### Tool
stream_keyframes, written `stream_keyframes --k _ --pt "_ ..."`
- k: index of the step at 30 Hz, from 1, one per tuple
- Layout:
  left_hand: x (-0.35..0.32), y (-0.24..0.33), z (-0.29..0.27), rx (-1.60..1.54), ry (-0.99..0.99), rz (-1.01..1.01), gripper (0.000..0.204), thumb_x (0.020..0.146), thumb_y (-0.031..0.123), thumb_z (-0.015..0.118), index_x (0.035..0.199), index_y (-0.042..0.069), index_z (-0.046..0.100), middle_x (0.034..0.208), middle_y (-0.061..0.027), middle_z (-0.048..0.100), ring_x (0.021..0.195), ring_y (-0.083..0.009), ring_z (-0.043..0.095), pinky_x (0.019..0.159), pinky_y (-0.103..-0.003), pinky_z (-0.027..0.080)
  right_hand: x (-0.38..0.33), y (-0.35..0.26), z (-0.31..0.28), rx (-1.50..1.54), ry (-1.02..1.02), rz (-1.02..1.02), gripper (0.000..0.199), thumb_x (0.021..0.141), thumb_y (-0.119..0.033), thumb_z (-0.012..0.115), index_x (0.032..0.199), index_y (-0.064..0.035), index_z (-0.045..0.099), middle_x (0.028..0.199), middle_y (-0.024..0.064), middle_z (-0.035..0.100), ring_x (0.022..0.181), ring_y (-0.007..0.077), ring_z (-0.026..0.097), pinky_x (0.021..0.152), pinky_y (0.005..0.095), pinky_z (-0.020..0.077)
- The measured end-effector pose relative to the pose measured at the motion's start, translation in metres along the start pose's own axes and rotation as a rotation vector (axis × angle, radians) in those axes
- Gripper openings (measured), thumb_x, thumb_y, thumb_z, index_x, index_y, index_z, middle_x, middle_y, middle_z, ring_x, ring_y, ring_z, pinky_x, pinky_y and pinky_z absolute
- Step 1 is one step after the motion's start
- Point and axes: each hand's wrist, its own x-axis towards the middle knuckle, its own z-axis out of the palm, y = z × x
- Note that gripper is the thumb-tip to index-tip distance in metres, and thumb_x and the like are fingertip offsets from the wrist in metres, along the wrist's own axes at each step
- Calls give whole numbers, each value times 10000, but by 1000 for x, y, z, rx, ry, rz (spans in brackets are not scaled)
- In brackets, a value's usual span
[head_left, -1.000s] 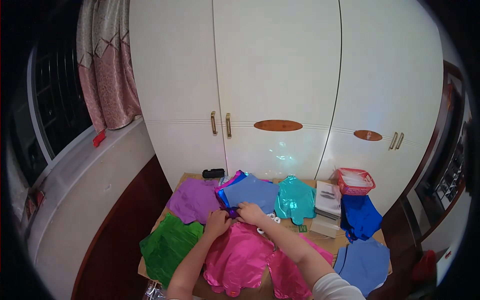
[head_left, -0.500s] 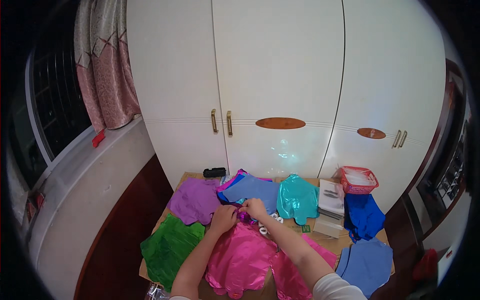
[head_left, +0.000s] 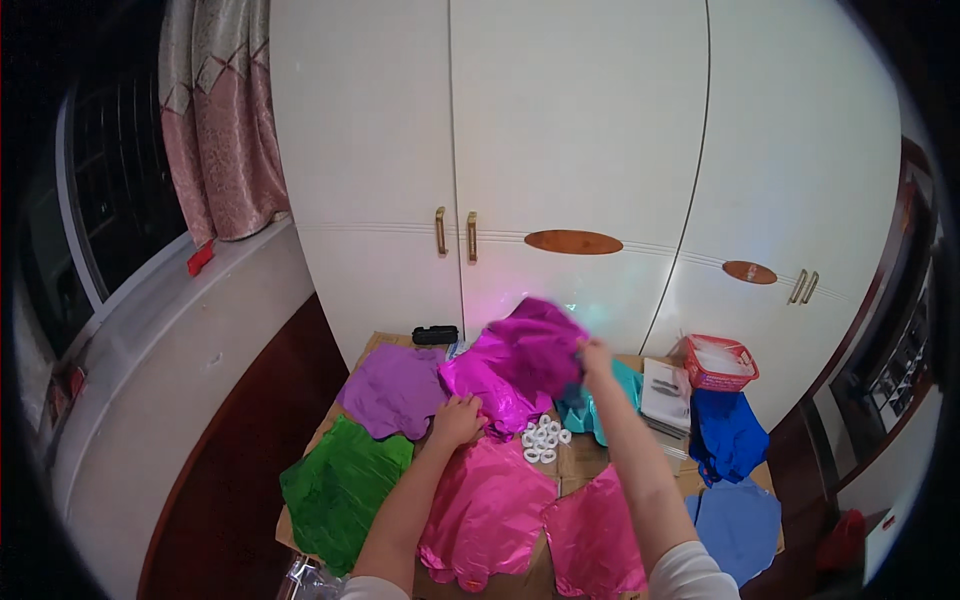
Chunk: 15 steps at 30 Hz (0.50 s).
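A shiny magenta foil balloon, flat and uninflated, is spread at the far middle of the table. My right hand is closed on its right edge and holds that side up, slightly blurred. At its lower left corner, my left hand has its fingers closed on the foil, close to the table. Nearer me lie two flat pink foil balloons, one in the middle and one on the right. A cluster of small white rings sits between my arms. The magenta foil hides what is beneath it.
Purple and green foil lie left; teal, dark blue and light blue foil lie right. A stack of white cards, a red basket and a black case stand along the back, before a white wardrobe.
The magenta foil, bunched between my hands before, is now spread out and raised. My right hand has moved right and up with its edge; my left hand stays near its place.
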Motion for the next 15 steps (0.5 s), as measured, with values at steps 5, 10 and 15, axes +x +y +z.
stream_keyframes --k 5,10,15 --pt "-1 0 0 21 6 -8 456 803 399 587 1125 85 512 1195 -109 558 1070 -290 520 845 -478 432 -21 -117 -25 -394 342 -673 184 853 -175 578 949 -18 588 805 173 615 743 323 584 685 395 452" --pt "-5 13 -13 -6 23 -25 475 773 408 610 1116 91 520 1107 -93 604 1042 -277 544 851 -468 423 -71 -152 29 -719 44 -1322 162 853 -107 525 1003 -70 572 875 168 608 827 362 577 661 425 468" --pt "-52 -7 -45 -80 58 -119 440 755 388 619 1095 116 559 1025 -85 624 1008 -275 557 820 -469 406 -122 -90 132 -835 -428 -1459 159 766 -113 561 916 -113 611 778 105 558 719 292 578 591 392 477"
